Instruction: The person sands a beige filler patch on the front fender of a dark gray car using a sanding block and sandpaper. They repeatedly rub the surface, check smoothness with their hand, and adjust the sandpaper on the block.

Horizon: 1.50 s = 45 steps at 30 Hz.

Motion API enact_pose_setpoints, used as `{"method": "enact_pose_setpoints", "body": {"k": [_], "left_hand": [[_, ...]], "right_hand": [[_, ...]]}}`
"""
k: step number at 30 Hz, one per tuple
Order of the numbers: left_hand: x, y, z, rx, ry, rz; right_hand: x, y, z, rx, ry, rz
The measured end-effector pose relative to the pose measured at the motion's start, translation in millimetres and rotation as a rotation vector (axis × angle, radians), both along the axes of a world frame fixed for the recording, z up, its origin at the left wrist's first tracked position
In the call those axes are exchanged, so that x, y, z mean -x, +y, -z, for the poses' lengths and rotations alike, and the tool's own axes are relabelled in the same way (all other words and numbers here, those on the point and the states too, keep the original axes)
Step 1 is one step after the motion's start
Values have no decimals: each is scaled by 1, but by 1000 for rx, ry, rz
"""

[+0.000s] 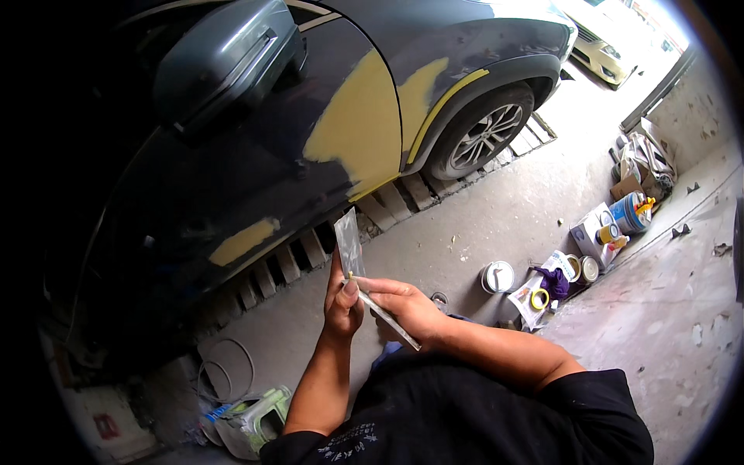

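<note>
my left hand (pixel 341 306) was closed around the lower end of a flat metal spreader blade (pixel 349 244), fingers curled, holding it upright so the grey blade rose above my thumb. my right hand (pixel 403 306) was closed too, pinching a second thin metal blade (pixel 391 319) that slanted down to the right from where the two hands met; the tools touched near my left thumb. both hands were near me, in the middle of the view, over the concrete floor (pixel 496 209). beyond them on the left stood a dark car (pixel 232 163) with yellow filler patches (pixel 360 124) on its door and fender, and its front wheel (pixel 484 136) farther right. on the floor to the right lay a white tin (pixel 497 277), a roll of yellow tape (pixel 539 298) and a purple cloth (pixel 555 280), with more cans (pixel 629 213) farther off by the wall. near left, a greenish plastic container (pixel 252 418) sat beside a coil of white wire (pixel 225 368).
</note>
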<state>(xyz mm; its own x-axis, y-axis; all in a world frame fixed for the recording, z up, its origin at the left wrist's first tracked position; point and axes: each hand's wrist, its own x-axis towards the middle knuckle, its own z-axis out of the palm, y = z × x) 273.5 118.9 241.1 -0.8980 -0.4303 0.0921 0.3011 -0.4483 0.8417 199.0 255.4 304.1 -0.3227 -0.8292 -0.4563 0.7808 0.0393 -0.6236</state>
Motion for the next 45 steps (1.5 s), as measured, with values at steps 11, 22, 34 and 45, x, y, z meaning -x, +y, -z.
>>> {"method": "enact_pose_setpoints", "body": {"k": [11, 22, 34, 45], "left_hand": [[-3, 13, -22, -41, -44, -62], [0, 8, -34, 31, 12, -16], [1, 3, -41, -51, 33, -138], [10, 5, -48, 6, 0, -416]], "right_hand": [[19, -10, 11, 119, 761, 143], [29, -9, 14, 104, 941, 138], [20, -14, 15, 94, 698, 33], [5, -15, 23, 87, 586, 30]]}}
